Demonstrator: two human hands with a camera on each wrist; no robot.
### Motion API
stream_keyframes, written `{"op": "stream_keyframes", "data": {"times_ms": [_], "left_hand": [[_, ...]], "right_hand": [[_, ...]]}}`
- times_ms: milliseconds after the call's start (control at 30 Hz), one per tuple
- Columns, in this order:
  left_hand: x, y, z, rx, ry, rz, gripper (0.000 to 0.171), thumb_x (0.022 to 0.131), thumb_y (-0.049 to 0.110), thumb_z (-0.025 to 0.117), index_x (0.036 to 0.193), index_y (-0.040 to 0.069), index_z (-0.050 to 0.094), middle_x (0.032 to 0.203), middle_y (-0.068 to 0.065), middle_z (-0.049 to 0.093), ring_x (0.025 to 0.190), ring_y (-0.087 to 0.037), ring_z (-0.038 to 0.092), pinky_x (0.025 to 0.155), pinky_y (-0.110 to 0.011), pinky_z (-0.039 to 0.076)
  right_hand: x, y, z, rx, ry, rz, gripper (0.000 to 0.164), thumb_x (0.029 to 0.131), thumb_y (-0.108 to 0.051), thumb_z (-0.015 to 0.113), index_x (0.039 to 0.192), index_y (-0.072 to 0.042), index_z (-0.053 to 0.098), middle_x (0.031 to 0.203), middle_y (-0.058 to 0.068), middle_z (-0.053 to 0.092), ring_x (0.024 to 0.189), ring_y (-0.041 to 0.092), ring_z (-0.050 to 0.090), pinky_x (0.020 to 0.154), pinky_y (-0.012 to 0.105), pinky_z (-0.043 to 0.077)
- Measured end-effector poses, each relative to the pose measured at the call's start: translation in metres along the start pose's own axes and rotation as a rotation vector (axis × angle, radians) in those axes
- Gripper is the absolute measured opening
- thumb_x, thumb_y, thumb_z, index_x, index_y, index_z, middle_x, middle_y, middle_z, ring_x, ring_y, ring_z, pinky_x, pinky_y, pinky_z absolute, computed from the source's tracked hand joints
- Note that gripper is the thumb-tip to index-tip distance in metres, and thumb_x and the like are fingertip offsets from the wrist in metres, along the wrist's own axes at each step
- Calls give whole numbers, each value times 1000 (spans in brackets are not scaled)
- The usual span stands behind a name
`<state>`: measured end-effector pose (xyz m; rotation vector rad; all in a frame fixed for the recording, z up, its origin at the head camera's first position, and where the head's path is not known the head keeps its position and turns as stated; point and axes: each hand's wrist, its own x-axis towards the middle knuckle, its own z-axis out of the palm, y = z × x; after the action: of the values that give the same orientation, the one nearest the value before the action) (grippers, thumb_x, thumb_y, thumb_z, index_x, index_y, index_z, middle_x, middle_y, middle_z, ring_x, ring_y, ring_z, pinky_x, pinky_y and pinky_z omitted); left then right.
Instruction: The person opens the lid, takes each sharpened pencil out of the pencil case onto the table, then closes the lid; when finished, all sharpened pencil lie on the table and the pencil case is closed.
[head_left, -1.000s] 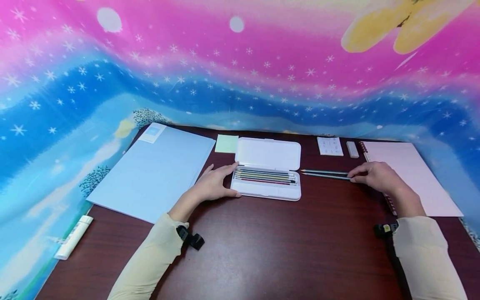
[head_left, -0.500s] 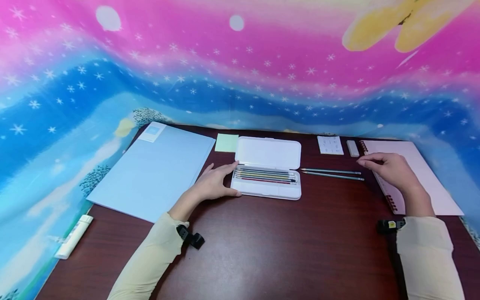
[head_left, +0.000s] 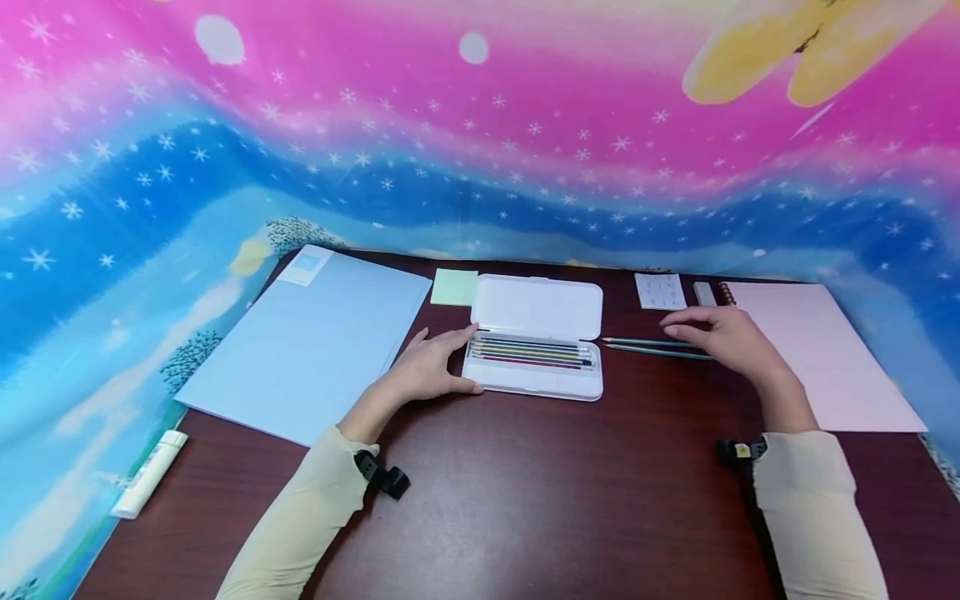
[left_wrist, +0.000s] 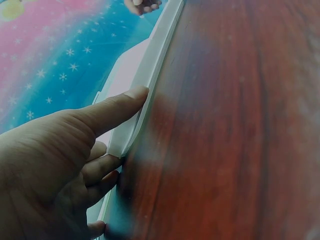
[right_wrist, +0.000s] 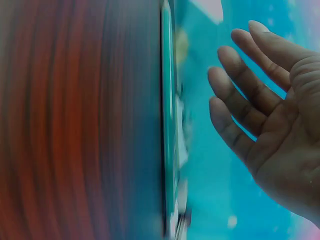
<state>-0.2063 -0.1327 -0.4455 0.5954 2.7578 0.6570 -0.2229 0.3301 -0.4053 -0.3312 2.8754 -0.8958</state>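
In the head view a white pencil case (head_left: 537, 307) lies with its lid folded back, and several pencils (head_left: 528, 352) rest in its tray. My left hand (head_left: 429, 367) grips the case's left end, thumb at the front edge; in the left wrist view that thumb (left_wrist: 117, 107) presses the white side wall. Two dark green pencils (head_left: 647, 350) lie on the table just right of the case, tips toward it. Over their right ends hovers my right hand (head_left: 731, 333), holding nothing; the right wrist view shows its fingers (right_wrist: 245, 97) loosely bent and apart from the pencils.
On the left lie a pale blue folder (head_left: 315, 342) and a white tube (head_left: 150, 475). Behind the case are green sticky notes (head_left: 453, 287). Back right hold a small white note pad (head_left: 660, 292), an eraser (head_left: 703, 293) and a spiral notebook (head_left: 832, 358).
My right hand let go of the two pencils' right ends, drew back to the right, then came left over them. The left hand and the case stayed put.
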Motion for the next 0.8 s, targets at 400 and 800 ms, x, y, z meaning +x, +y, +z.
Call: {"op": "stream_keyframes", "data": {"times_ms": [400,800], "left_hand": [[0,2,0,14,18,-1,104,80,57,80,162,22,26,162,-7,41,151,-25,38,128,-57,10],[1,3,1,18,18,-4,104,80,57,80,163,23,26,162,-6,41,151,-25,38,128,-57,10]], "right_hand": [[22,-79,61,-90,-197,-210,26,94,-22,73,120,-21,78,118,2,76,112,22,69,95,48,56],[24,-100,75,-189,-230,-284,24,93,-18,73,117,-19,79,115,2,77,108,21,72,94,47,57]]}}
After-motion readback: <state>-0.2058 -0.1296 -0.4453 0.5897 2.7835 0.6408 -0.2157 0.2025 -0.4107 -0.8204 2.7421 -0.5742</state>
